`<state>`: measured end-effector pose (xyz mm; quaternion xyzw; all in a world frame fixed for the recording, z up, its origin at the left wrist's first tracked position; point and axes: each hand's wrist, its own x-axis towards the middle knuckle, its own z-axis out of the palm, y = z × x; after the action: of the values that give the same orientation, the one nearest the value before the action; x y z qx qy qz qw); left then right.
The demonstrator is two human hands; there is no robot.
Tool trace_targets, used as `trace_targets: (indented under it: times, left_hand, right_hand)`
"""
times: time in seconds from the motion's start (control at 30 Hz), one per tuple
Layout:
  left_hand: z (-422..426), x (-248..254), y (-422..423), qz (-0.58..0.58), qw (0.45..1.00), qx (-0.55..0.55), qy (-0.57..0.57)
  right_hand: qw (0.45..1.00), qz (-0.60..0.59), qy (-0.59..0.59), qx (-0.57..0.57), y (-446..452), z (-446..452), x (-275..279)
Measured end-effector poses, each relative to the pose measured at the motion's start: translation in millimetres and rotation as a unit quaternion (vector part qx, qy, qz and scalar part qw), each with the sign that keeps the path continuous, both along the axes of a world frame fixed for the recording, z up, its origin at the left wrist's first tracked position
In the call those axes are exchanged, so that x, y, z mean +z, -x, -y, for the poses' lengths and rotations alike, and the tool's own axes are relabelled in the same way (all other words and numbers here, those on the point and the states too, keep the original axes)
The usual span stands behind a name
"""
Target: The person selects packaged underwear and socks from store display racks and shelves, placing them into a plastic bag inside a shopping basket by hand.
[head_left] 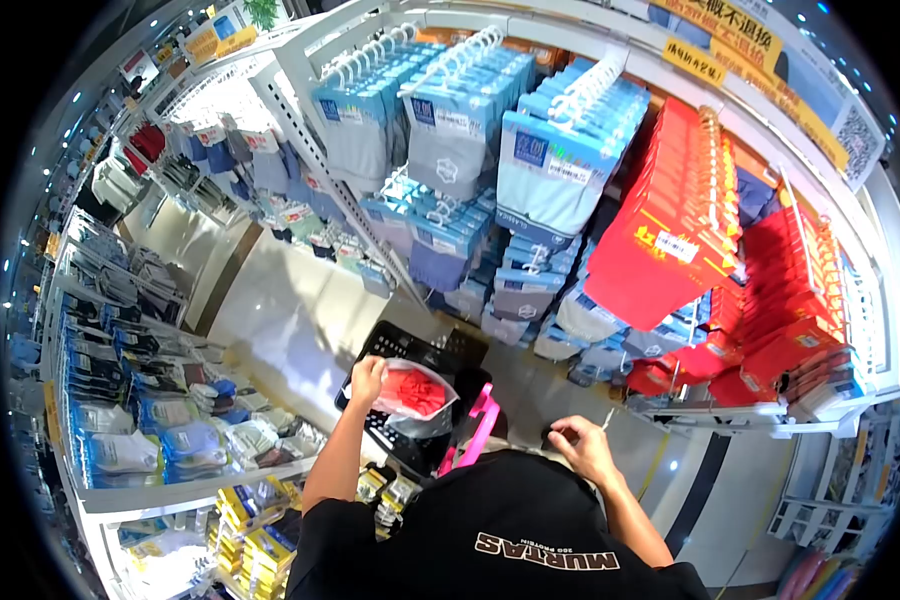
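Note:
My left hand is closed on the edge of a clear plastic bag with a bright red folded item inside, apparently cloth. Beneath the bag stands a black shopping basket with slotted walls, and its pink handle rises on the right side. Off to the right, in front of my black shirt, my right hand has curled fingers. A small dark thing shows at its fingertips, and a thin pale piece sticks up behind the hand; I cannot tell what either is.
Blue-carded packs of clothing and red packs hang from hooks on the rack ahead. At left, a shelf carries many packed socks, with yellow boxes below. Tiled floor runs between the racks.

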<state>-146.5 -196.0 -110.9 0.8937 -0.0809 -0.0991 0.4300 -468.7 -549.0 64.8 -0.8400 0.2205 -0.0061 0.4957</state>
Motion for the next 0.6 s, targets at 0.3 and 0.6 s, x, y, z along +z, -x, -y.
trace_targets:
  times: [0.3, 0.6]
  left_hand:
    - [11, -112, 28, -0.089, 0.989, -0.077, -0.095]
    - [50, -209, 60, -0.085, 0.948, -0.142, -0.272]
  right_hand:
    - [0.992, -0.119, 0.012, 0.035, 11, -1, -14]
    - [0.984, -0.157, 0.035, 0.08, 21, -6, -14]
